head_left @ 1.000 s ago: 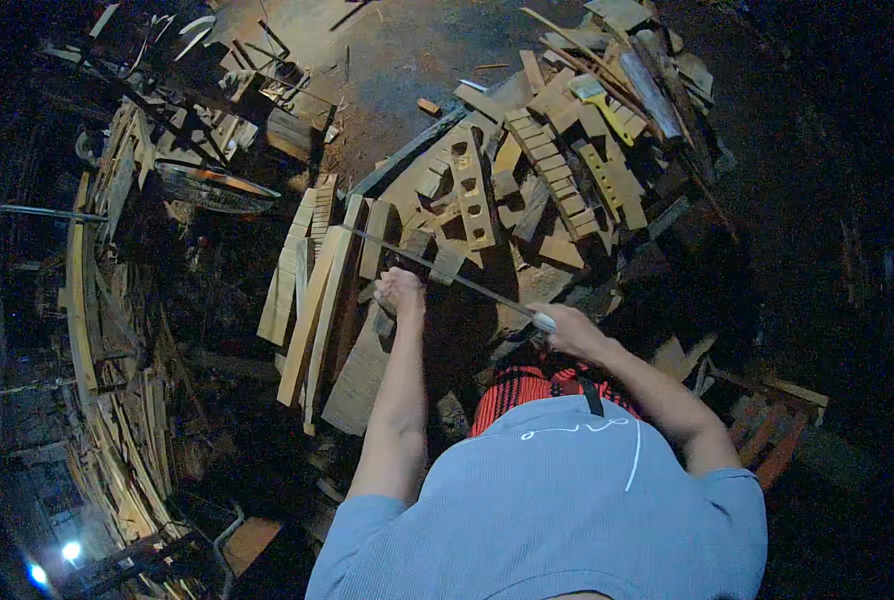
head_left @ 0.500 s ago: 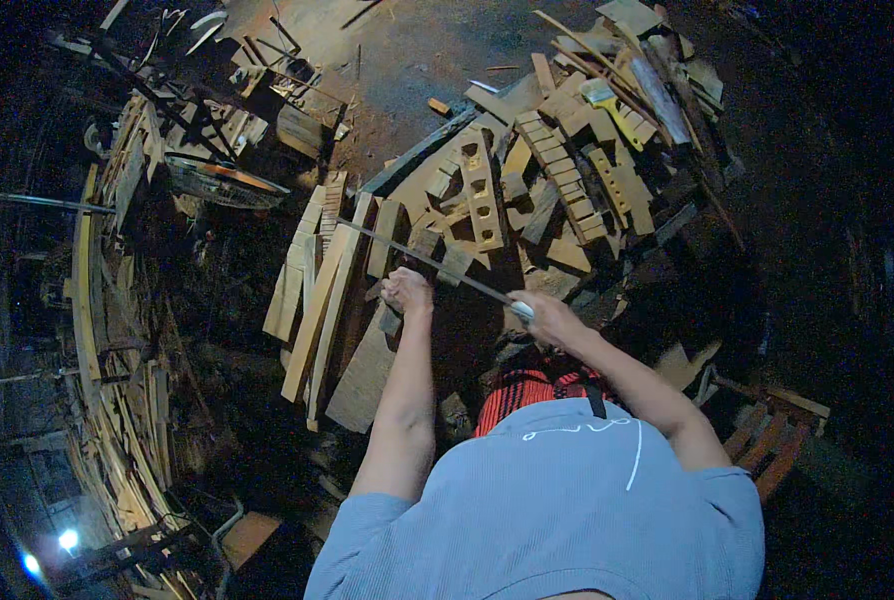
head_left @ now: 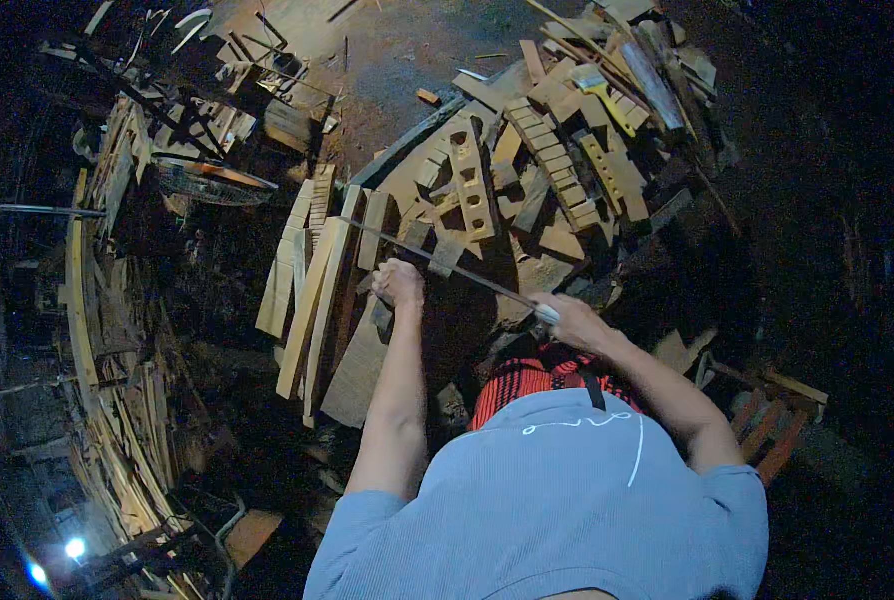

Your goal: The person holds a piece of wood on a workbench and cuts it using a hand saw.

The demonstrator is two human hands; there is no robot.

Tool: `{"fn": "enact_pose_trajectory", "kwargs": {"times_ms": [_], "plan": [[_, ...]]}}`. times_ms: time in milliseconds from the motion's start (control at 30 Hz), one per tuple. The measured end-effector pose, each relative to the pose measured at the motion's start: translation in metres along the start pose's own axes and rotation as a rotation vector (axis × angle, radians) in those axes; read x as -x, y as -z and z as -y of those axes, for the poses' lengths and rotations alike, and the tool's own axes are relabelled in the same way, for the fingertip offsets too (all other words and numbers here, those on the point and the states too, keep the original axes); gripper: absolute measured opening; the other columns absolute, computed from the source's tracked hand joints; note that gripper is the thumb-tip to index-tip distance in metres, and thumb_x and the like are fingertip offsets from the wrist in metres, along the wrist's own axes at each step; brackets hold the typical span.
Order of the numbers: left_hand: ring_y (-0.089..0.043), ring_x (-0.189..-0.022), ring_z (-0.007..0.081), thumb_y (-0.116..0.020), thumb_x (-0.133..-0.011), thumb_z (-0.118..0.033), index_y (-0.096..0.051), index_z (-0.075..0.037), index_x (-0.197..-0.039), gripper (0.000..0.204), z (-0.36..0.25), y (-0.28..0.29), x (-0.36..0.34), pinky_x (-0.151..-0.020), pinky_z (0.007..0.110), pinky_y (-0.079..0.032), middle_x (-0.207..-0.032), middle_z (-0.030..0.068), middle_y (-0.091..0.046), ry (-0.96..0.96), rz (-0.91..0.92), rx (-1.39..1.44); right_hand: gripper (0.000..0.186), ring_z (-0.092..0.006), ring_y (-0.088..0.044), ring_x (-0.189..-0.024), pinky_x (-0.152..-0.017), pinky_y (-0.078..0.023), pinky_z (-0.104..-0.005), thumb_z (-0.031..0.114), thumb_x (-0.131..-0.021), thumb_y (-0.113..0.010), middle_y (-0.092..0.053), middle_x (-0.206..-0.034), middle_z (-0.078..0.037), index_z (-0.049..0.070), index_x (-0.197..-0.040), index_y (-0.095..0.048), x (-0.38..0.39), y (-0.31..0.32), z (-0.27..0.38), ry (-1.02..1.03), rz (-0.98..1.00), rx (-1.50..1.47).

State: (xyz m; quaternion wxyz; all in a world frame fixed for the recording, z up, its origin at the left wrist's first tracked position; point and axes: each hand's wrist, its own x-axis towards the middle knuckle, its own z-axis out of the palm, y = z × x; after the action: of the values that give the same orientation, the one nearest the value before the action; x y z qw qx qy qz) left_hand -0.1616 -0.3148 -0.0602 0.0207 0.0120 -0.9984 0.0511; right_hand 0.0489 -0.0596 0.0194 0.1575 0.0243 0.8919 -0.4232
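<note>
My right hand [head_left: 575, 326] is wrapped round the pale handle of a long, narrow metal-bladed tool [head_left: 467, 276]; I cannot tell whether it is a saw or a file. The blade runs up and left past my left hand, its far end by the tops of some upright-looking boards [head_left: 317, 300]. My left hand [head_left: 399, 284] is closed in a fist just below the blade, and what it grips is hidden. Short wooden blocks [head_left: 373, 230] lie just beyond that fist. Below it a wide grey-brown board [head_left: 355, 375] slants towards me.
Ahead lies a heap of wood offcuts with a block with a row of holes [head_left: 472, 185], a row of small blocks [head_left: 552, 165] and a yellow-handled paintbrush [head_left: 607, 98]. Long strips of wood [head_left: 117, 430] are piled at the left. A slatted wooden piece [head_left: 767, 430] stands at the right.
My right hand has drawn back to the right and slightly towards me, with the tool in it. My left hand stays closed at nearly the same place. The whole view has shifted slightly.
</note>
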Motion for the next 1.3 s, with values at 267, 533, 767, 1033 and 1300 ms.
{"fn": "enact_pose_trajectory", "kwargs": {"times_ms": [267, 533, 767, 1033, 1300], "plan": [[-0.059, -0.085, 0.0253, -0.053, -0.079, -0.016, -0.064, -0.008, -0.079, 0.013, 0.003, -0.010, 0.005, -0.069, 0.040, -0.048, -0.085, 0.0082, -0.063, 0.009, -0.076, -0.066, 0.054, -0.0375, -0.058, -0.087, -0.075, -0.046, -0.0435, 0.001, -0.066, -0.057, -0.059, -0.092, -0.021, 0.011, -0.118, -0.048, -0.111, -0.041, 0.033, 0.181, -0.081, -0.060], [-0.060, -0.082, 0.0290, -0.046, -0.082, -0.016, -0.063, -0.005, -0.080, 0.021, 0.011, -0.045, -0.010, -0.069, 0.041, -0.048, -0.085, 0.0115, -0.063, -0.073, -0.024, -0.167, 0.055, -0.0356, -0.056, -0.096, -0.083, -0.045, -0.0429, 0.004, -0.068, -0.062, -0.058, -0.103, -0.017, 0.014, -0.120, -0.048, -0.004, -0.016, -0.015, 0.083, -0.060, -0.070], [-0.059, -0.082, 0.0329, -0.043, -0.082, -0.017, -0.062, -0.002, -0.081, 0.024, 0.023, -0.086, -0.014, -0.069, 0.043, -0.048, -0.087, 0.0160, -0.061, 0.037, -0.059, 0.326, 0.059, -0.0341, -0.057, -0.098, -0.086, -0.045, -0.0393, -0.002, -0.064, -0.060, -0.060, -0.104, -0.016, 0.013, -0.120, -0.050, 0.063, 0.015, -0.028, -0.068, 0.014, -0.090], [-0.061, -0.080, 0.0269, -0.053, -0.077, -0.017, -0.064, -0.005, -0.078, 0.016, 0.009, -0.036, -0.003, -0.065, 0.039, -0.049, -0.082, 0.0121, -0.063, -0.031, -0.045, -0.053, 0.049, -0.0355, -0.059, -0.092, -0.078, -0.048, -0.0412, 0.001, -0.067, -0.059, -0.063, -0.094, -0.018, 0.011, -0.114, -0.053, -0.044, -0.005, 0.025, 0.128, -0.081, -0.111], [-0.061, -0.079, 0.0259, -0.053, -0.078, -0.015, -0.064, -0.005, -0.077, 0.015, 0.010, -0.050, -0.009, -0.064, 0.038, -0.049, -0.078, 0.0113, -0.063, 0.009, -0.088, -0.016, 0.050, -0.0387, -0.059, -0.086, -0.072, -0.048, -0.0427, 0.008, -0.069, -0.060, -0.061, -0.091, -0.021, 0.013, -0.117, -0.049, -0.098, -0.032, 0.035, 0.138, -0.024, -0.088]]}}
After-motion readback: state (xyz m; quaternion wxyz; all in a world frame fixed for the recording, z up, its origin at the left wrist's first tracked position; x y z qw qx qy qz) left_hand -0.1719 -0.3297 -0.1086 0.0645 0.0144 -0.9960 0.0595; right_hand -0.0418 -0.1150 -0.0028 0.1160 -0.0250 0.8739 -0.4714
